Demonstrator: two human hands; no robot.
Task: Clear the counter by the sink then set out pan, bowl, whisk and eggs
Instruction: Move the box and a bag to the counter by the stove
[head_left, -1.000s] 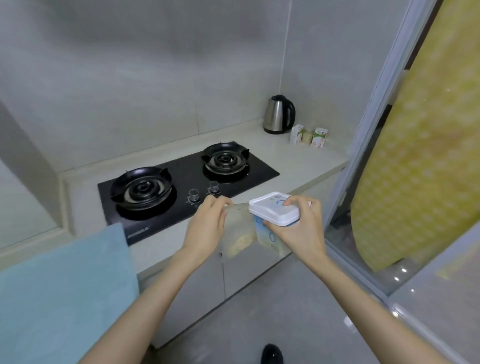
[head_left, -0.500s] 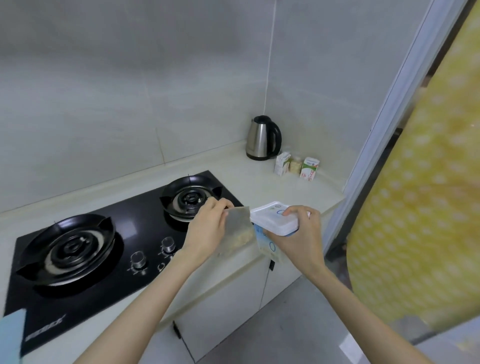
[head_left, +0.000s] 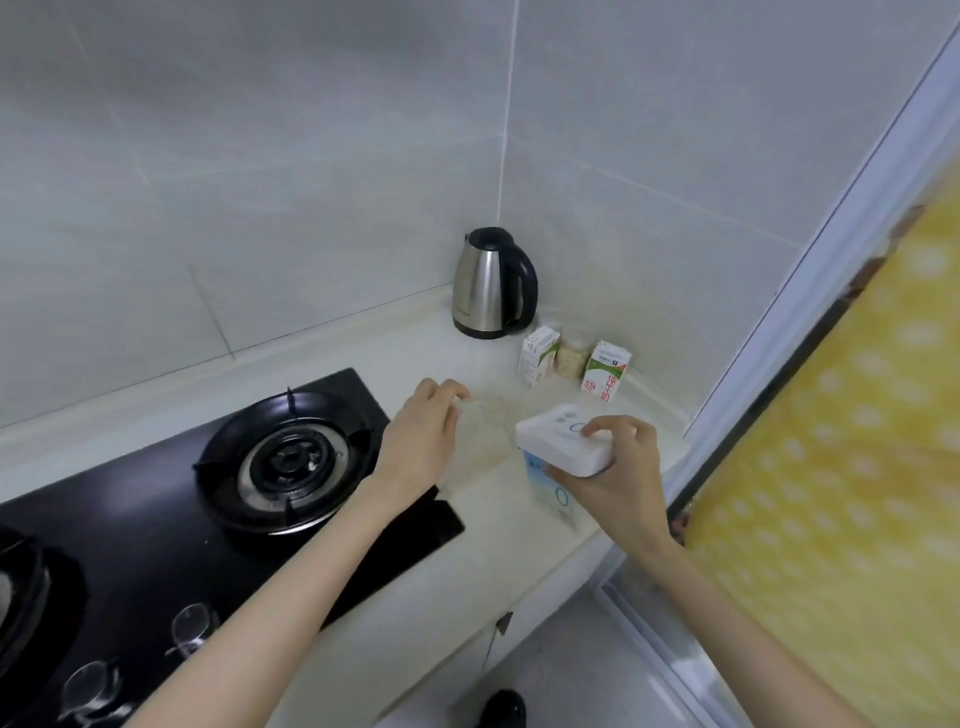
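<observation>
Head view: pinches clear container (head_left: 485, 436) at its top with left hand (head_left: 421, 441); grips white-lidded box (head_left: 561, 441) with right hand (head_left: 621, 470); risks slip from thin pinch, or toppling milk cartons (head_left: 605, 376) on set-down.

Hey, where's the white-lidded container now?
In the head view, the right hand grips the white-lidded container at the counter's right end, in front of the milk cartons, beside the clear container the left hand pinches.
</observation>
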